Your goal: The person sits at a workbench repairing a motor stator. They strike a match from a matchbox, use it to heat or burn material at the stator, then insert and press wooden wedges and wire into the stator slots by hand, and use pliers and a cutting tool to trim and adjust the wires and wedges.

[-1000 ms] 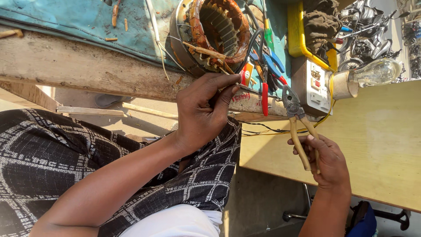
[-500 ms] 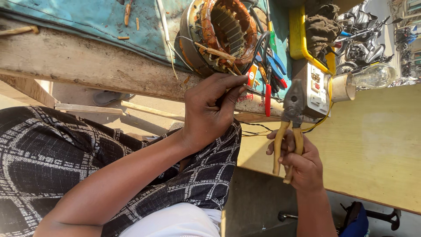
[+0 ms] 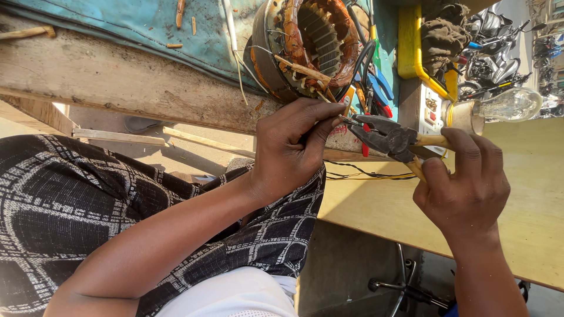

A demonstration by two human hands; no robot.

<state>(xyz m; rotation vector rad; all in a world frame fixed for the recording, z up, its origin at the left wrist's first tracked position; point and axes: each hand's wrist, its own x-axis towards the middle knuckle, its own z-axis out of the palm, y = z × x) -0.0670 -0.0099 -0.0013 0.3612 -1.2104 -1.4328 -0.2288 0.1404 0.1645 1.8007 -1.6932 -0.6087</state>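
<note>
While pinched, wire (image 3: 346, 119) between pliers (image 3: 385, 136).

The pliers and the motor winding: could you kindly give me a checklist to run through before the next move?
1. Right hand wraps the yellow handles of the pliers: ok.
2. Left hand pinches the thin wire at the pliers' tip: ok.
3. Wire seated in the pliers' grip: cannot tell.
4. Stator rests on the bench: ok.
5. Loose leads clear of the pliers: ok.
</note>
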